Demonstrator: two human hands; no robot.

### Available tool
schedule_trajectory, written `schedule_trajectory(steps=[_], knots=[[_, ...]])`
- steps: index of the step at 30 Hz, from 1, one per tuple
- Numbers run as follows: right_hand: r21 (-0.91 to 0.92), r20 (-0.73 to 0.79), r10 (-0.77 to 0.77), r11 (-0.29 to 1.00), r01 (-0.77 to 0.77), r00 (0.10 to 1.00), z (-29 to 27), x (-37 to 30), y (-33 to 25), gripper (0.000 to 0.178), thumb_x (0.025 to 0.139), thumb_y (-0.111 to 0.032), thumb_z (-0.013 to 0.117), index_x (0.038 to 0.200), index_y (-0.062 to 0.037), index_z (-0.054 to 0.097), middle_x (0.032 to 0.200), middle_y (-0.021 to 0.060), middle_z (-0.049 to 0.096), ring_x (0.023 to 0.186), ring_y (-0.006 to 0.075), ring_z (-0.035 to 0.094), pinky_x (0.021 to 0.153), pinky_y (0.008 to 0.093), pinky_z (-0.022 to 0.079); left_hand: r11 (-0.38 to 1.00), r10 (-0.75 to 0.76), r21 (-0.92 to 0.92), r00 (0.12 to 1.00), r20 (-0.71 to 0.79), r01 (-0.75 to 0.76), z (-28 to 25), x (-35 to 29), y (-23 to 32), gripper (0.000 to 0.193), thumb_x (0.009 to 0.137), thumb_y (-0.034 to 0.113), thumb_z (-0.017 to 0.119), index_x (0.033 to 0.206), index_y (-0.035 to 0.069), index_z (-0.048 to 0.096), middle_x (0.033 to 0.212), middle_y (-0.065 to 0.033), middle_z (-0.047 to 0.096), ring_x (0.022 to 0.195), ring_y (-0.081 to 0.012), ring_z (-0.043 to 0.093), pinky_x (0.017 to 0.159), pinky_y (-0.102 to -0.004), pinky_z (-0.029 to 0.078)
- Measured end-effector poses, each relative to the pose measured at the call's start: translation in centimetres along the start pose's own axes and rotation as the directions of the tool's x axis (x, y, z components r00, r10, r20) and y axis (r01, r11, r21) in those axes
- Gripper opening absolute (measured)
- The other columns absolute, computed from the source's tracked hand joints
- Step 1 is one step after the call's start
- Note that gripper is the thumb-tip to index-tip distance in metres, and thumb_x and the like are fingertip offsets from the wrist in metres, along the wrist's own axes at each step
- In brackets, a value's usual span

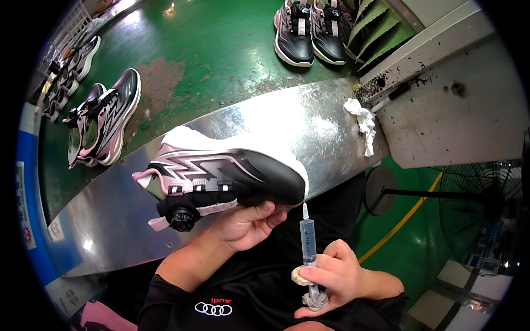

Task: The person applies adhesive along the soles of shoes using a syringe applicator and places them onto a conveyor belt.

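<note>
A black and pink sneaker (243,171) with a white sole and a round black dial lies tipped on its side over the metal bench edge. My left hand (248,225) grips it near the toe, thumb and fingers closed on the upper. In my right hand (337,276) is a clear plastic syringe (308,240), held upright by its wrapped flange and plunger end. Its narrow tip reaches the seam between sole and upper at the toe. Clear liquid shows inside the barrel.
Beyond the metal plate (221,124) is a worn green surface (204,49). Pairs of similar sneakers stand at the left (113,121) and far right (295,38). Crumpled white tissue (361,121) and a pen (392,96) lie by a grey panel. A black fan (486,198) stands right.
</note>
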State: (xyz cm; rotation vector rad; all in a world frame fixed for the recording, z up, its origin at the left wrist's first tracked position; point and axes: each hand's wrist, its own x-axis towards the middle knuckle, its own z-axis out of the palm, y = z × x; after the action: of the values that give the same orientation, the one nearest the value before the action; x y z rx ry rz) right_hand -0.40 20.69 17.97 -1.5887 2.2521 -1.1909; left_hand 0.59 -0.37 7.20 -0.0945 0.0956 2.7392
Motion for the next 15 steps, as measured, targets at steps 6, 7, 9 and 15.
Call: schedule_trajectory(steps=[6, 7, 9, 15], knots=[[-0.170, -0.044, -0.079, 0.983, 0.070, 0.996, 1.5, 0.2, 0.5, 0.062, 0.064, -0.044, 0.076, 0.110, -0.0068, 0.058, 0.082, 0.0038, 0.058, 0.055, 0.0164, 0.039, 0.051, 0.0269, 0.032, 0.998, 0.021, 0.062, 0.999, -0.039, -0.019, 0.9, -0.1, 0.0, 0.041, 0.083, 0.015, 0.066, 0.121, 0.007, 0.054, 0.117, -0.0117, 0.060, 0.115, -0.0273, 0.054, 0.086, -0.0284, 0.054], [-0.212, -0.050, -0.100, 0.973, 0.087, 0.994, 1.7, 0.1, 0.6, 0.060, 0.065, -0.044, 0.075, 0.110, -0.0077, 0.059, 0.082, 0.0039, 0.058, 0.055, 0.0164, 0.038, 0.051, 0.0268, 0.032, 0.998, 0.026, 0.062, 0.999, -0.033, -0.023, 0.9, -0.1, 0.1, 0.040, 0.084, 0.016, 0.066, 0.121, 0.007, 0.054, 0.117, -0.0112, 0.060, 0.115, -0.0274, 0.055, 0.086, -0.0284, 0.055], [-0.244, -0.020, -0.108, 0.964, 0.100, 0.994, 2.1, -0.5, 0.9, 0.074, 0.059, -0.050, 0.080, 0.115, -0.0089, 0.054, 0.090, 0.0043, 0.061, 0.062, 0.0165, 0.036, 0.057, 0.0281, 0.028, 0.998, 0.034, 0.062, 0.999, -0.024, -0.033, 1.1, -0.2, 0.1, 0.040, 0.084, 0.017, 0.065, 0.121, 0.007, 0.054, 0.117, -0.0106, 0.060, 0.115, -0.0275, 0.055, 0.085, -0.0284, 0.055], [-0.320, -0.012, -0.149, 0.937, 0.138, 0.989, 2.5, -0.2, 1.1, 0.071, 0.060, -0.050, 0.079, 0.112, -0.0088, 0.056, 0.088, 0.0047, 0.060, 0.061, 0.0165, 0.038, 0.056, 0.0279, 0.029, 0.999, 0.047, -0.010, 0.999, 0.009, -0.047, 1.6, -0.3, 0.3, 0.034, 0.087, 0.013, 0.062, 0.120, 0.007, 0.055, 0.117, -0.0121, 0.060, 0.110, -0.0254, 0.059, 0.082, -0.0281, 0.056]])
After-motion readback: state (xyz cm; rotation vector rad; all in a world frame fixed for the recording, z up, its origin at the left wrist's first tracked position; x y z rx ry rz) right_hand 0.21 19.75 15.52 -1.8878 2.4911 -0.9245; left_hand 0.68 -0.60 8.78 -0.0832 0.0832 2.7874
